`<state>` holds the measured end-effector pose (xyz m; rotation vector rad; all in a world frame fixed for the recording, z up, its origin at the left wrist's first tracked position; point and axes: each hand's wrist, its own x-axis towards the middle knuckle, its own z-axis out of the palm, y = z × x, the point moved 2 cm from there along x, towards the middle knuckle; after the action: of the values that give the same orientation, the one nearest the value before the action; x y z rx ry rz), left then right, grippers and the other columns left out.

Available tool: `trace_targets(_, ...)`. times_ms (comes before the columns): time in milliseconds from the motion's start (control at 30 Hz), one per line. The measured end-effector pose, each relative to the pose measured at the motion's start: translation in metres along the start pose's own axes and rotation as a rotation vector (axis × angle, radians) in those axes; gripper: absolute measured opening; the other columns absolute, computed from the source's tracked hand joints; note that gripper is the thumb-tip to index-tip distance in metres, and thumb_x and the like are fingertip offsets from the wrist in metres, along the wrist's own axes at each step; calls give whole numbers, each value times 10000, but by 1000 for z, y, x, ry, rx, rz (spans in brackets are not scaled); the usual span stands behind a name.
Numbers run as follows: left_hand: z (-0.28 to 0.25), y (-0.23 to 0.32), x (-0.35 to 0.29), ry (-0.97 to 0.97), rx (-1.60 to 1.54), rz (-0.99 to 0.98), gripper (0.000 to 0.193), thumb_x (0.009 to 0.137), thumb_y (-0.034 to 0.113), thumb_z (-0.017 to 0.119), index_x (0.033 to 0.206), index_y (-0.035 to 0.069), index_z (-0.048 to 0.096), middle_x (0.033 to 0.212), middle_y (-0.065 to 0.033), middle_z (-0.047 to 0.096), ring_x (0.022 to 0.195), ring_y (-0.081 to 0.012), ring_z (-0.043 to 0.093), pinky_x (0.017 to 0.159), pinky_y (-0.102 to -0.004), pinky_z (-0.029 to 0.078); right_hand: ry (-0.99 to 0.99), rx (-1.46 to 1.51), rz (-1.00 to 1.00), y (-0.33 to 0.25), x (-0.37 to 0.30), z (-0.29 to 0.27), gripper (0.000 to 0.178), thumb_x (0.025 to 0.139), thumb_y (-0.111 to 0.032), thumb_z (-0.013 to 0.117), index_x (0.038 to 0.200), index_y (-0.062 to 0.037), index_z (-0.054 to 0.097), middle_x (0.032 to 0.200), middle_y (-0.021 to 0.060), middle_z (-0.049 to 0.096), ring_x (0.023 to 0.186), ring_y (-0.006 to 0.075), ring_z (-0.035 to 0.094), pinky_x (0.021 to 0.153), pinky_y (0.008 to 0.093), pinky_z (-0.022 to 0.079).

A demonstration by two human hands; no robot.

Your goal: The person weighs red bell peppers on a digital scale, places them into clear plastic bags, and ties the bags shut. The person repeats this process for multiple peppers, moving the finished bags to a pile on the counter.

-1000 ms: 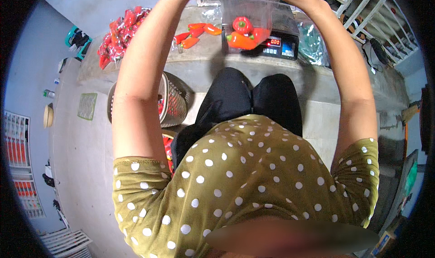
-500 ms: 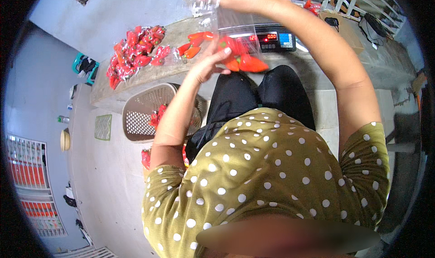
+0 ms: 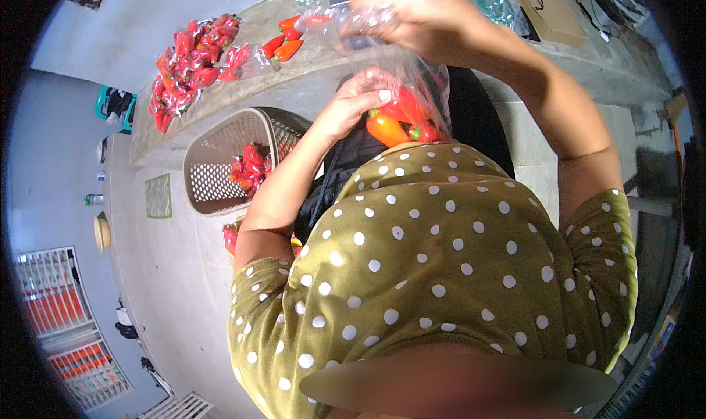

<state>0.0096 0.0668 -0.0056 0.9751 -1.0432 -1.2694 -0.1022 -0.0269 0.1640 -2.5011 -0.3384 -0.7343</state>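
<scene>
At one o'clock I had a clear bag [image 3: 422,77] of peppers [image 3: 388,129], my right hand [image 3: 415,18] clutching its bunched top, my left hand [image 3: 355,104] gripping the filled end. I judged this was closing-up work; the next move called for a tight, steady neck.

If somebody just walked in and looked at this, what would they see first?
Probably the shiny red and orange peppers in a clear bag, right in front of the person, with the right hand gripping its top and the left hand around its lower part. Next might be the olive shirt with white dots, filling the lower middle, and the heap of bagged red peppers on the grey ledge at upper left.
</scene>
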Motion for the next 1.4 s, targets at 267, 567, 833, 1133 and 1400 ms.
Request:
trace_targets(267,15,-19,10,-133,-116,42,140,785,75,570,901,64,492,1112,-155,507,1043,-231,494,912,-360,376,51,50,-17,0,-24,-10,288,850,-311,478,822,-37,562,677,153,532,593,311,549,524,342,424)
trace_targets(567,18,-63,39,-161,474,-240,163,834,127,531,958,27,565,890,-70,592,863,-113,527,744,-253,422,-134,-387,192,26,-58,8,180,761,-202,605,728,-36,544,603,115,473,560,273,489,513,346,385)
trace_targets(833,19,31,57,-62,800,272,404,779,127,595,1142,21,453,897,-144,568,959,-230,537,844,-312,414,49,-385,65,29,-37,-46,180,789,-208,576,753,-39,524,613,142,521,525,273,535,477,328,410)
trace_targets(1133,-12,139,80,115,1311,814,52,695,61,607,743,44,618,735,-82,598,789,-255,563,700,-330,444,-89,-179,320,58,-15,-42,189,632,-134,674,752,-79,538,614,40,493,561,201,487,525,304,390)
trace_targets(1400,-12,118,52,-551,1021,249,151,826,168,523,764,33,553,672,-75,561,692,-242,564,632,-332,433,-588,-393,43,66,-50,-31,167,677,-195,661,807,-121,587,700,54,568,761,212,509,753,346,347)
